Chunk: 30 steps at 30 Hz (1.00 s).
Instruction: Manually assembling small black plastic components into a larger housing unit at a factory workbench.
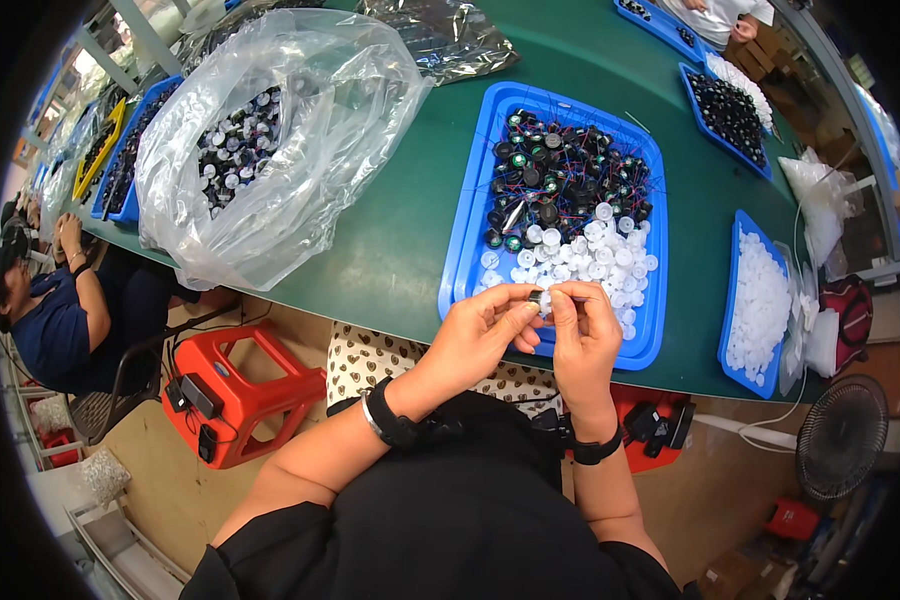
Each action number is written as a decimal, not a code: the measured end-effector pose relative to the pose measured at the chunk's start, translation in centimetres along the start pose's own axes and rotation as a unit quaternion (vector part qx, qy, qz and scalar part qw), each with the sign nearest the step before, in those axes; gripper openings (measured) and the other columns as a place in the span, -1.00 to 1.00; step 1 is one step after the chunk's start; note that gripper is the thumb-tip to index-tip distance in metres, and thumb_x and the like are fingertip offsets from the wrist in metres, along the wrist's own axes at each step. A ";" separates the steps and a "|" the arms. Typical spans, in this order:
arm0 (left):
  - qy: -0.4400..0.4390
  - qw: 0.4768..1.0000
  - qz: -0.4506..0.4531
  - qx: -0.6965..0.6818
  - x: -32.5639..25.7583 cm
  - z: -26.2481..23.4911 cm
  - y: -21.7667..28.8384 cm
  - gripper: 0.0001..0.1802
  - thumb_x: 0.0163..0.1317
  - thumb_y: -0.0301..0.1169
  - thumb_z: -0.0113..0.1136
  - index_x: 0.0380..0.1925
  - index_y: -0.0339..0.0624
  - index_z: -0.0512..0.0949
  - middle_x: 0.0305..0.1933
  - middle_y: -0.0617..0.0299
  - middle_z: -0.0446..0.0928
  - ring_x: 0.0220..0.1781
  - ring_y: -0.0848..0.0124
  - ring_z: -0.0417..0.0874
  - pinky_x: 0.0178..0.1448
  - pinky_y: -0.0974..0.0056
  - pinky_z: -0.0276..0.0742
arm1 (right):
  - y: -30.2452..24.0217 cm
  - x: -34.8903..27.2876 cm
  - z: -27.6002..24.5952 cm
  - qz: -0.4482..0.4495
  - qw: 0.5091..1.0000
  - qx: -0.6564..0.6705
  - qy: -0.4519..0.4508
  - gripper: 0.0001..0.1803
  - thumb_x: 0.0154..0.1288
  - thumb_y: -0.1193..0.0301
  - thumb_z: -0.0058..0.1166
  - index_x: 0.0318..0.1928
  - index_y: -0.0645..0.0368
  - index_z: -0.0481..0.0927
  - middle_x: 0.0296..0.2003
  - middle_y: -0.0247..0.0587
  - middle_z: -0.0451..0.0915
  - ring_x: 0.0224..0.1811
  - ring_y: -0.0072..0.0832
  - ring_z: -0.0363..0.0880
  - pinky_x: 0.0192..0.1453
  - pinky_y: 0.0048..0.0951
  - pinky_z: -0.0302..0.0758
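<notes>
Together, left hand point(480, 330) and right hand point(582, 335) pinch a small round part point(540, 298).

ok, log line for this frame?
left hand: pinching small part | right hand: pinching same part | under: blue tray, black wired parts, white caps

the small part point(537, 297) pinched between the left hand point(480, 335) and the right hand point(582, 335) is mostly covered by fingertips, too small to tell its shape. the clear bag point(270, 140) blurs the round pieces inside it behind folds and glare. the blue tray point(465, 230) has its near edge hidden behind both hands. a far tray point(660, 22) is cut off by the picture's top edge. a person point(60, 320) at the left is cropped by the dark rim.
</notes>
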State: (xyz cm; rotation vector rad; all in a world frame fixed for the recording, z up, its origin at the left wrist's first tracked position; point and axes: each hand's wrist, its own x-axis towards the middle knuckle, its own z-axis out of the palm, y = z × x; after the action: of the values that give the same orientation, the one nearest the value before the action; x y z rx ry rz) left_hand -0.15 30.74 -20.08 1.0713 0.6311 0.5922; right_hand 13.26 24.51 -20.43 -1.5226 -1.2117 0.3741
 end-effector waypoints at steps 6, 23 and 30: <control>0.010 1.000 0.028 0.009 -0.2 0.6 0.1 -0.71 0.36 -0.50 0.03 0.03 -0.42 0.41 -0.25 0.13 0.58 -0.27 0.51 0.60 -0.15 0.42 0.57 | -0.3 0.4 -0.5 0.216 0.941 0.259 -0.018 -0.90 0.37 0.48 0.03 -0.24 0.28 0.50 -0.43 -0.31 0.53 -0.44 -0.68 0.46 -0.34 -0.64 0.44; 0.021 0.981 0.129 0.144 0.0 0.6 -0.5 -0.72 0.25 -0.60 0.13 -0.03 -0.41 0.44 -0.28 0.16 0.56 -0.27 0.51 0.62 -0.18 0.43 0.60 | -0.1 0.3 -0.5 0.350 0.826 0.438 -0.052 -0.89 0.43 0.39 -0.07 -0.21 0.15 0.34 -0.49 -0.43 0.35 -0.60 -0.80 0.17 -0.57 -0.73 0.16; 0.036 0.885 0.274 0.374 0.0 0.5 -0.3 -0.71 0.22 -0.62 0.14 -0.05 -0.38 0.44 -0.33 0.09 0.49 -0.28 0.40 0.60 -0.20 0.34 0.57 | -0.2 -0.1 -0.3 0.344 0.832 0.430 -0.060 -0.88 0.45 0.40 -0.10 -0.24 0.12 0.30 -0.52 -0.46 0.31 -0.62 -0.82 0.12 -0.59 -0.73 0.12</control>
State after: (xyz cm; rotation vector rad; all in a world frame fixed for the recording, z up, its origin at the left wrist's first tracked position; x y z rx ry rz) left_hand 0.20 30.32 -20.17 2.0028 0.6355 0.9111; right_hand 13.33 24.23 -20.20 -1.0591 -0.3859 1.3165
